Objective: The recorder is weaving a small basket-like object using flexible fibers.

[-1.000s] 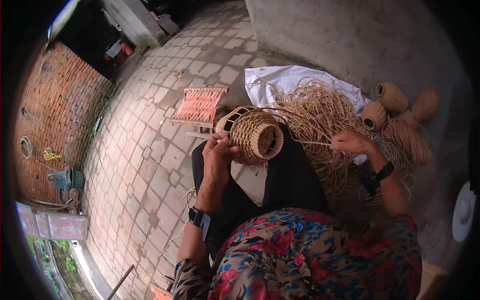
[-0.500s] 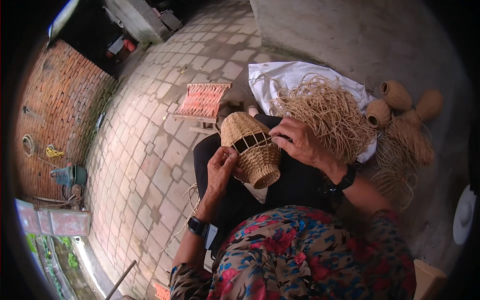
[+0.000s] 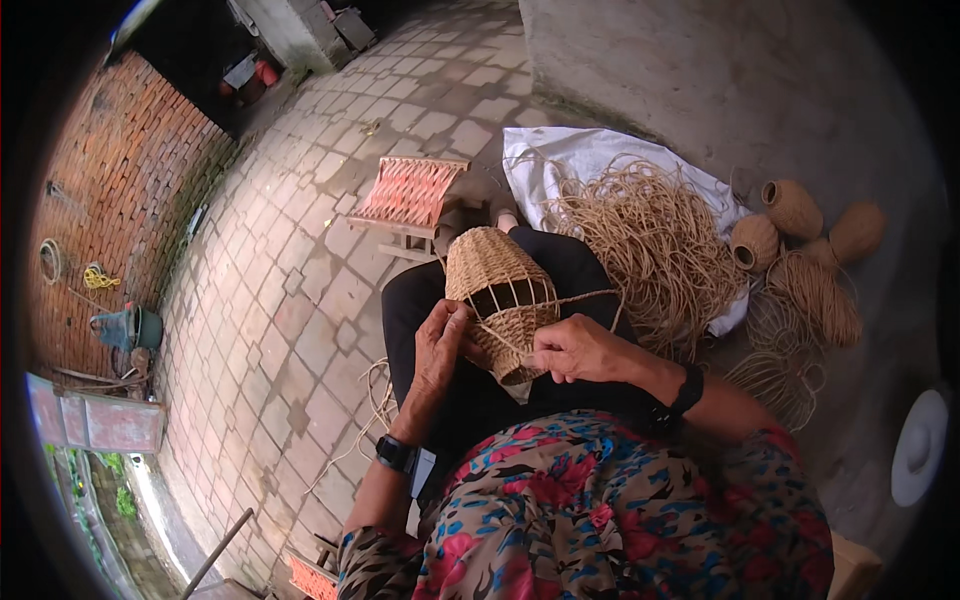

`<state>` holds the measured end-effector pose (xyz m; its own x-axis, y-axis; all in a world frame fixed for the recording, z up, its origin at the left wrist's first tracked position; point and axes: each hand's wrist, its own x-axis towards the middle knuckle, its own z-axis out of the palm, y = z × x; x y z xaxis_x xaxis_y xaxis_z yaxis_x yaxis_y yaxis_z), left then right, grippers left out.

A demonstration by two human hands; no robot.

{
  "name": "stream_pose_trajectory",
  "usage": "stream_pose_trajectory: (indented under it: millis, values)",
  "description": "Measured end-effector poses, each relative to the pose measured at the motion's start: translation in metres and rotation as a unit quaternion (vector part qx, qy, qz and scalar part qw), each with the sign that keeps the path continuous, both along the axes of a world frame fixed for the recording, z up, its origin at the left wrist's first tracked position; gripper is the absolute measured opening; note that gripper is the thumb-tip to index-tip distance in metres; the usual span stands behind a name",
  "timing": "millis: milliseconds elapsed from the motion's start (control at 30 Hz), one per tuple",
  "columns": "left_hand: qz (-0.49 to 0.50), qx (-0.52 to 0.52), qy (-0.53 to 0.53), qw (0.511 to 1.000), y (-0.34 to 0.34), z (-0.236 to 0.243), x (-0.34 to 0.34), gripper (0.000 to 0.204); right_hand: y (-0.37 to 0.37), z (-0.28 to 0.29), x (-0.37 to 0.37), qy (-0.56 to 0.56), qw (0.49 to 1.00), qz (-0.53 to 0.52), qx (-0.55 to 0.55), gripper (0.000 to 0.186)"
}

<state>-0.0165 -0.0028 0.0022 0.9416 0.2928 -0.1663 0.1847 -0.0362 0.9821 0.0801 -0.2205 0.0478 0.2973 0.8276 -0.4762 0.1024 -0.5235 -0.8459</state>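
Basket (image 3: 493, 265) looks light, springy, best held at its side: left fingers (image 3: 453, 313) pinch it, right fingers (image 3: 552, 355) clench cord (image 3: 503, 341).

Paving (image 3: 290, 230) is covering the yard, and a red stool (image 3: 410, 193) is standing on it. A white sheet (image 3: 535, 170) is lying to the stool's right, near a grey wall (image 3: 740, 90). On the left a brick wall (image 3: 125, 180) is rising; a pale coil (image 3: 44, 262) and yellow rope (image 3: 97, 277) are hanging there. A green bucket (image 3: 149, 328) is standing near its foot. Faded panels (image 3: 105, 420) are showing below, plants (image 3: 124, 502) growing past them. A rod (image 3: 217, 555) is slanting at the lower edge; a white disc (image 3: 920, 448) is showing far right.
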Motion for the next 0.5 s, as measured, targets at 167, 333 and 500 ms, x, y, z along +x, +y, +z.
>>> stream_pose_trajectory:
  millis: [167,333,500]
  values:
    - [-0.024,0.022,-0.002,0.999,0.002,0.0,0.002,0.029,-0.017,-0.057,0.01,0.214,0.913,-0.302,0.17,0.026]
    - [-0.032,0.038,-0.022,0.999,0.002,0.001,0.002,0.024,0.008,-0.052,0.011,0.432,0.772,-0.261,0.387,0.035]
    - [0.034,0.108,-0.032,0.993,0.002,0.006,0.001,0.02,-0.001,-0.059,0.018,0.234,0.862,-0.334,0.299,0.027]
